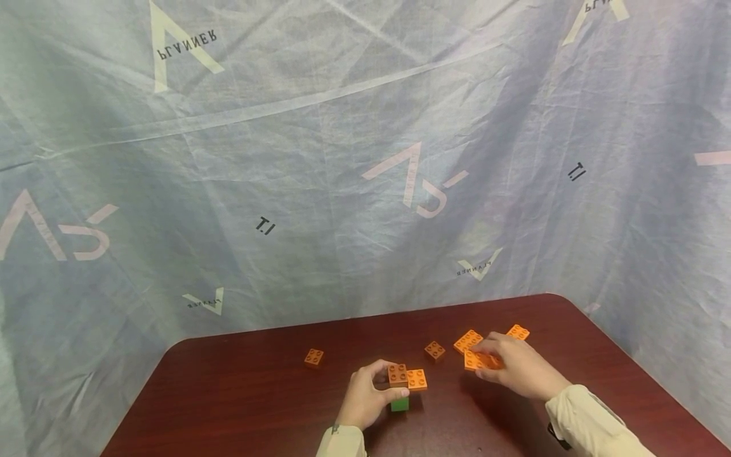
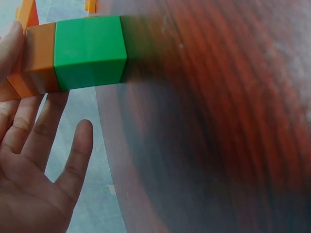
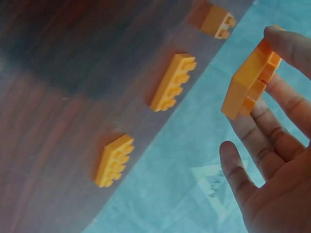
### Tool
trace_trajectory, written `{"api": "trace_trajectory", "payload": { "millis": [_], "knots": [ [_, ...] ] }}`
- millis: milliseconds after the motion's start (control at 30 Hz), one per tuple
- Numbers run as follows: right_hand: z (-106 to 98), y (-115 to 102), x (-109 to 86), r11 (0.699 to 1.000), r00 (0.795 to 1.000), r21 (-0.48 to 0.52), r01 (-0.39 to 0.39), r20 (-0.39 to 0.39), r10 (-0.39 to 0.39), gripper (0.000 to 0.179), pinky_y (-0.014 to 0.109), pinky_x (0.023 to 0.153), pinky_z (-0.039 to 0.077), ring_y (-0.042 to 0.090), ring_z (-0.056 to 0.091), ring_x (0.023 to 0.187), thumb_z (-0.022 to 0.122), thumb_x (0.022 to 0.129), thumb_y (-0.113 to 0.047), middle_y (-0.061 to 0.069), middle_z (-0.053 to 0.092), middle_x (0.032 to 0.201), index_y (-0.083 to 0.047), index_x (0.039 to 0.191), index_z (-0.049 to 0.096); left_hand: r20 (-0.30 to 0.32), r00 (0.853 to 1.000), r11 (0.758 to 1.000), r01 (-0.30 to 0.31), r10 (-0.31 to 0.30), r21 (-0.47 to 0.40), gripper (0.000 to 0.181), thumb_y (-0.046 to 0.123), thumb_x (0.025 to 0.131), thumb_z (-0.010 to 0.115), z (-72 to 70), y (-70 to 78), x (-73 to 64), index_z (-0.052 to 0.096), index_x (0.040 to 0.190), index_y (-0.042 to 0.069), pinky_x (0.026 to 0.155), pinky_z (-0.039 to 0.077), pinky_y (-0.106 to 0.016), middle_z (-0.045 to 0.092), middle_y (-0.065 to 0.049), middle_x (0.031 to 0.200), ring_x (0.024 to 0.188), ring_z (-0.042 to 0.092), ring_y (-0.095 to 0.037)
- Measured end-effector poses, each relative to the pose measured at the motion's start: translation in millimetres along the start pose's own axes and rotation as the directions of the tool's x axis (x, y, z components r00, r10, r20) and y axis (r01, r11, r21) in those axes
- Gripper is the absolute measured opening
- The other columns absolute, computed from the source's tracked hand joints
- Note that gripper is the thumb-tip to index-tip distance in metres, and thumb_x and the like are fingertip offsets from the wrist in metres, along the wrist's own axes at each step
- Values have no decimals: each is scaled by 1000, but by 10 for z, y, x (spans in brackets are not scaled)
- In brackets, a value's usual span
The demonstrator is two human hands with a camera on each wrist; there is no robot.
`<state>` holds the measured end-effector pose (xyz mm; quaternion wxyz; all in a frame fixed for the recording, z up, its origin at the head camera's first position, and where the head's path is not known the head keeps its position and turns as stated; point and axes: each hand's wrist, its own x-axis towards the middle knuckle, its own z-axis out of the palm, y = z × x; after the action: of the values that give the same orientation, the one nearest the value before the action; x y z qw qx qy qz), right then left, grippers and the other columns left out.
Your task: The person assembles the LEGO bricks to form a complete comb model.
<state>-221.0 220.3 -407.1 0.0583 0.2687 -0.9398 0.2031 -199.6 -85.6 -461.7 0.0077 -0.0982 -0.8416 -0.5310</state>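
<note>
My left hand (image 1: 365, 398) grips a stack of toy building bricks between thumb and fingers. At its bottom is a green brick (image 2: 91, 54), with a brown brick (image 2: 40, 59) against it. A long orange brick (image 1: 418, 379) sticks out to the right above these, and a brown four-stud brick (image 1: 398, 376) tops the stack. My right hand (image 1: 518, 367) pinches another long orange brick (image 3: 247, 80) by one end, held above the table. In the head view the fingers cover part of that brick.
Two loose orange bricks, one nearer (image 1: 468, 341) and one farther right (image 1: 518, 332), lie by my right hand. Small brown bricks lie in the middle (image 1: 434, 351) and at the left (image 1: 313, 357). Behind the dark red table (image 1: 245, 393) hangs a grey printed sheet (image 1: 308, 190).
</note>
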Motion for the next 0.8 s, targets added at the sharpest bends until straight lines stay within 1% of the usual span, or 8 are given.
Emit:
{"api": "trace_trajectory", "payload": {
  "millis": [67, 167, 367, 433, 500, 567, 633, 800],
  "knots": [
    [-17, -51, 19, 1000, 1000, 4, -9, 6, 9, 37, 55, 88, 54, 34, 66, 105, 82, 86, -27, 8, 69, 113, -10, 118, 74, 0, 1000, 1000, 0, 0, 1, 37, 15, 78, 89, -1, 1, -1, 74, 111, 11, 75, 59, -37, 71, 4, 94, 85, 68, -15],
    [-35, -118, 49, 1000, 1000, 12, -25, 17, 25, 37, 64, 96, 47, 49, 57, 121, 82, 86, -27, 18, 68, 124, -10, 118, 75, 1, 1000, 1000, 1, -1, 0, 37, 15, 78, 89, -3, 6, -2, 74, 111, 11, 75, 59, -38, 71, 4, 94, 85, 68, -15],
    [-54, -210, 98, 999, 998, 22, -33, 47, 32, 39, 65, 95, 48, 50, 56, 122, 82, 86, -28, 24, 63, 130, -9, 120, 74, 1, 1000, 1000, 0, 0, 2, 37, 15, 78, 89, -5, 13, 0, 74, 111, 11, 76, 59, -38, 71, 4, 94, 85, 68, -15],
    [-55, -237, 107, 999, 999, 26, -19, 50, 18, 39, 60, 92, 52, 44, 62, 116, 82, 87, -27, 23, 64, 128, -9, 120, 74, 3, 1000, 1000, -1, 1, 4, 37, 15, 78, 89, -6, 12, -1, 74, 112, 10, 76, 59, -38, 71, 4, 94, 86, 68, -15],
    [-51, -266, 116, 999, 999, 33, 3, 50, -5, 38, 50, 84, 56, 31, 67, 101, 82, 87, -27, 16, 66, 123, -10, 120, 74, 3, 1000, 1000, -2, 2, 6, 37, 15, 78, 89, -7, 12, -2, 74, 112, 10, 76, 59, -38, 71, 3, 94, 86, 68, -16],
    [-45, -287, 132, 999, 998, 33, 35, 48, -36, 37, 42, 76, 56, 18, 66, 88, 81, 87, -28, 7, 66, 117, -11, 119, 74, 3, 1000, 1000, -2, 2, 8, 37, 15, 78, 89, -7, 12, -3, 74, 112, 10, 75, 59, -38, 71, 4, 94, 85, 68, -16],
    [-38, -310, 150, 997, 997, 35, 67, 46, -68, 35, 35, 69, 52, 7, 58, 78, 81, 88, -28, -1, 65, 109, -13, 119, 74, 2, 1000, 1000, 0, 0, 8, 37, 15, 78, 89, -7, 12, -2, 74, 112, 10, 75, 59, -38, 71, 3, 94, 85, 68, -15],
    [-32, -382, 178, 995, 994, 31, 99, 39, -100, 34, 32, 66, 47, 3, 51, 73, 80, 89, -28, -7, 62, 102, -15, 120, 74, 3, 1000, 1000, 9, -9, -4, 38, 15, 78, 89, -5, 10, 4, 74, 112, 10, 74, 59, -37, 71, 3, 94, 84, 69, -15]
  ]
}}
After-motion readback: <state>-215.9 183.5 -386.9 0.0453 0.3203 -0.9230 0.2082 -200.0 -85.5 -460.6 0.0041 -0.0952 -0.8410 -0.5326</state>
